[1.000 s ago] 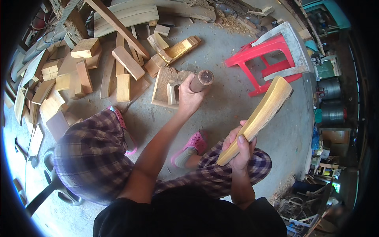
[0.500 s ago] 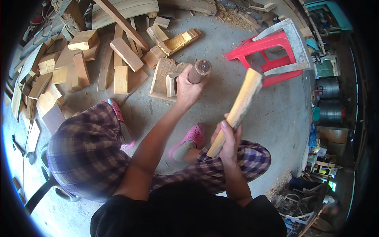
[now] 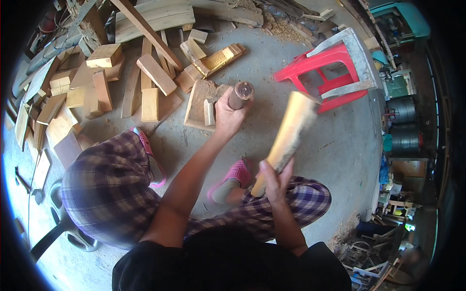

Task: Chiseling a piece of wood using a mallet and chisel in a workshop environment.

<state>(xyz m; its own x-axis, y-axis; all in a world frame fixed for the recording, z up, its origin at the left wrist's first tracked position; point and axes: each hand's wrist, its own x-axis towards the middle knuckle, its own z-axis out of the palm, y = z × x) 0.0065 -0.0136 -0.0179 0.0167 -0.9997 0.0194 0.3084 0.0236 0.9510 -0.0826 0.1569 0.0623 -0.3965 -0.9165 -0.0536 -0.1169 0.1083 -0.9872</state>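
My left hand (image 3: 229, 118) is wrapped round a thick brown wooden handle (image 3: 240, 97) with a dark, worn, round top. It stands upright at the right side of a rough wooden block (image 3: 195, 103) on the floor; its lower end is hidden by my hand. Against that block, left of my fingers, lies a small pale wood piece (image 3: 209, 112). My right hand (image 3: 277, 183) grips the lower end of a long, thick wooden club (image 3: 287, 131), yellowish with a rough greyish edge. The club is raised above my right knee, tilted up and to the right, its upper end blurred.
Cut wood blocks (image 3: 104, 56) and boards are piled at the left. A yellowish notched wood piece (image 3: 221, 59) lies beyond the rough block. A red and grey plastic stool (image 3: 335, 68) lies on its side at the far right. My pink clogs (image 3: 239, 172) rest on the concrete floor.
The club in my right hand has shifted slightly left and is blurred by motion, with its upper end a little lower. My left hand keeps its hold on the handle, almost in place.
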